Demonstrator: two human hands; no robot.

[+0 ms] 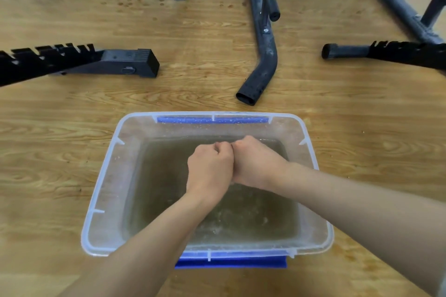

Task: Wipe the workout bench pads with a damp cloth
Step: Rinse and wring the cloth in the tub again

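Clearly both grips are closed tight: my left hand [210,166] and right hand [258,164] are fists pressed together above murky water [241,214] in the clear plastic tub [101,190] on the floor. No cloth shows. If it is balled inside, I expect it to be soft, soggy and light, best taken by both ends.

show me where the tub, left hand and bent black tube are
tub [108,183]: head view, left wall
left hand [210,169]: head view, back of the fist
bent black tube [268,55]: head view, at the bend
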